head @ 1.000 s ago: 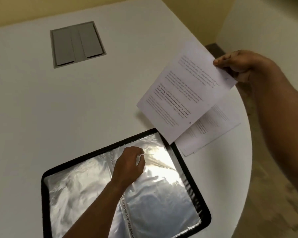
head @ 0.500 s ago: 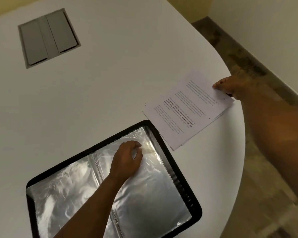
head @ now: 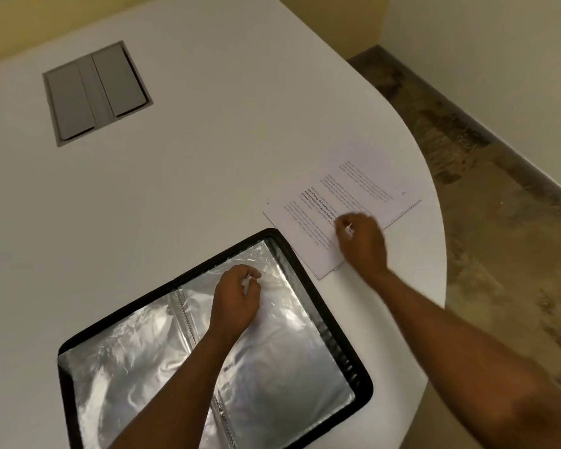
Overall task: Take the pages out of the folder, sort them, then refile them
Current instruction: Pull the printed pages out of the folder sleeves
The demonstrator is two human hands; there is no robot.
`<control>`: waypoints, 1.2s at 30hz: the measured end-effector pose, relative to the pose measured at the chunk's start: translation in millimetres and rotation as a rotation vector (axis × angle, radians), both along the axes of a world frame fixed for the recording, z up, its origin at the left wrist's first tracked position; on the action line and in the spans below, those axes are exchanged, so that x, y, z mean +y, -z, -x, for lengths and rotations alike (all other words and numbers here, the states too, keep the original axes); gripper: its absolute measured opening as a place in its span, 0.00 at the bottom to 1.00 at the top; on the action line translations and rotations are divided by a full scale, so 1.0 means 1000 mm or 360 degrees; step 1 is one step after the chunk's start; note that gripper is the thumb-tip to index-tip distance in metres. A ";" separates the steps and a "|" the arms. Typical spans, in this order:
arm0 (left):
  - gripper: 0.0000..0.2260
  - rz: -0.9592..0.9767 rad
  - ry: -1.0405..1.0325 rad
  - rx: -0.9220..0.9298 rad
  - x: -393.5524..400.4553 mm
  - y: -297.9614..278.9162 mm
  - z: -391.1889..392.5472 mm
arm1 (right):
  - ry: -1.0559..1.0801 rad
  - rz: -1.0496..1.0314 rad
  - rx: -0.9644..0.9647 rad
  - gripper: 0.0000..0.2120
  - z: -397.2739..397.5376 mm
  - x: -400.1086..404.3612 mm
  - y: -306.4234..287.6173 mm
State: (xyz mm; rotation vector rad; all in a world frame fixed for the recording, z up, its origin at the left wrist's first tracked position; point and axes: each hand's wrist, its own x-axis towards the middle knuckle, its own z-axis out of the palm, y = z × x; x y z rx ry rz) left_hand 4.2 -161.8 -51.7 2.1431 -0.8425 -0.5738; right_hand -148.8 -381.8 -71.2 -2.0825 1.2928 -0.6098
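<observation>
Left hand (head: 237, 299) curled, pinching clear sleeve (head: 282, 306) in open folder (head: 337, 322) at table (head: 175, 189) near edge. Right hand (head: 363, 244) blurred over pages (head: 353, 189) near right edge; grip unclear.

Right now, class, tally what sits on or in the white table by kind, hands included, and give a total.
Folders: 1, open black folder
Paper stacks: 1, pages
Grey hatch panels: 1, hatch
Hands: 2, left hand, right hand
Total: 5

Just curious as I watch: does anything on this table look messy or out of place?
Only slightly: the pile of pages beside the folder is unevenly squared, lower sheets peeking past the top one. Nothing looks spilled or torn.
</observation>
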 end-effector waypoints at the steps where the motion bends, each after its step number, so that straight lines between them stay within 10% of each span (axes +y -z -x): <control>1: 0.11 0.0025 -0.0022 -0.0002 0.003 -0.002 0.001 | -0.0071 -0.0036 -0.0019 0.07 0.003 0.028 0.003; 21: 0.19 -0.0629 -0.0953 -0.0253 0.258 0.025 0.018 | -0.1235 0.0191 0.0689 0.26 0.029 0.248 0.023; 31: 0.35 -0.0869 -0.1308 0.0121 0.320 0.025 0.034 | -0.1635 0.0196 0.0837 0.34 0.013 0.302 0.025; 36: 0.26 -0.0731 -0.1363 0.0358 0.326 0.021 0.022 | -0.1697 0.0187 0.1022 0.40 0.014 0.305 0.026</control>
